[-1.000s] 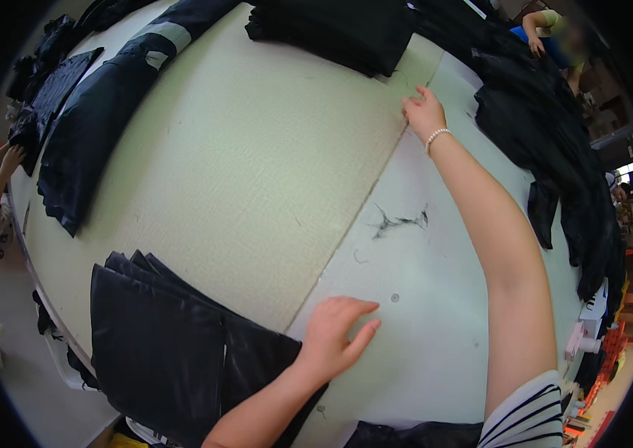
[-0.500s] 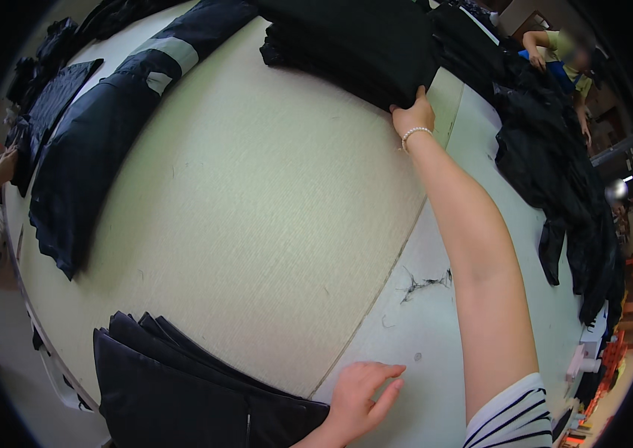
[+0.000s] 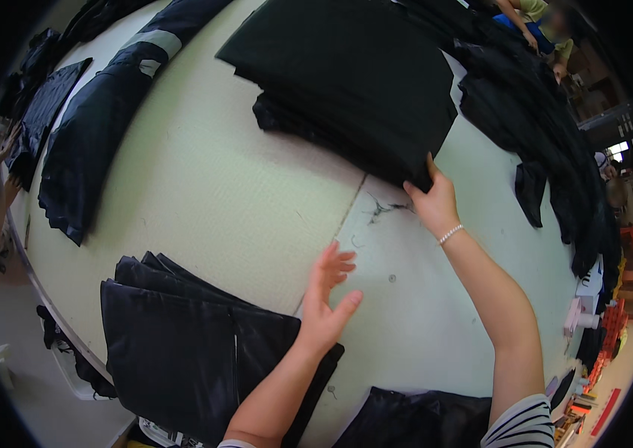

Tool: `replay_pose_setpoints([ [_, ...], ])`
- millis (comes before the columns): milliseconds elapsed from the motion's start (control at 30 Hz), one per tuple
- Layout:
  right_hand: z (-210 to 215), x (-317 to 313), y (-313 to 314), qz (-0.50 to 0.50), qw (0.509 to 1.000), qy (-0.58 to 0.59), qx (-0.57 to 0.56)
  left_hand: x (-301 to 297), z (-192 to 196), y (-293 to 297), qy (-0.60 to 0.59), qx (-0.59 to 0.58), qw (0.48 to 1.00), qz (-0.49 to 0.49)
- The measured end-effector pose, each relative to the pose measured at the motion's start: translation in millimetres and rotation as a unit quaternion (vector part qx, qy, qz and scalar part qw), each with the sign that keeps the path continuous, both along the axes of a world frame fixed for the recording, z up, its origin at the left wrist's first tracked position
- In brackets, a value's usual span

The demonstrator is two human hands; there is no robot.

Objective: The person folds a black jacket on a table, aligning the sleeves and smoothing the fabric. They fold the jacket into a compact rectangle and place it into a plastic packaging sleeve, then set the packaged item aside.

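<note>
A folded stack of black fabric point(image 3: 354, 82) at the far side of the pale desk point(image 3: 204, 201) is gripped at its near corner by the right hand point(image 3: 433, 201), fingers clenched on it. The left hand point(image 3: 325, 302) is held with fingers released, just right of the near black fabric pile point(image 3: 182, 343). Loose threads point(image 3: 383, 207) lie beside the right hand.

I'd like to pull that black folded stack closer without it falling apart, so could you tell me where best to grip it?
Grip the folded stack at its near right corner, where the right hand already pinches it, coming from the near side. The layers meet there in one thick edge overhanging the table, so fingers can likely slide beneath.
</note>
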State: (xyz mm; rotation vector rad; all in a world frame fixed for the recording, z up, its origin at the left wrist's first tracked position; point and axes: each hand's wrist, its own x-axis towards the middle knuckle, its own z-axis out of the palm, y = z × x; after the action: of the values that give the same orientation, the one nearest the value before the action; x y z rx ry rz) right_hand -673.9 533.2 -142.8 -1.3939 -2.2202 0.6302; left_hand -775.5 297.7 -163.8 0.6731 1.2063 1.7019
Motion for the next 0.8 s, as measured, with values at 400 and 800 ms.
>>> replay_pose_setpoints([
  [400,19,98,-83,0.037,0.969,-0.243,0.02,-75,58,61,-0.255,0.069,0.956,0.13],
  [800,91,154,-150,-0.018,0.813,0.493,-0.308,23,157,-30,-0.33,0.064,0.935,0.115],
])
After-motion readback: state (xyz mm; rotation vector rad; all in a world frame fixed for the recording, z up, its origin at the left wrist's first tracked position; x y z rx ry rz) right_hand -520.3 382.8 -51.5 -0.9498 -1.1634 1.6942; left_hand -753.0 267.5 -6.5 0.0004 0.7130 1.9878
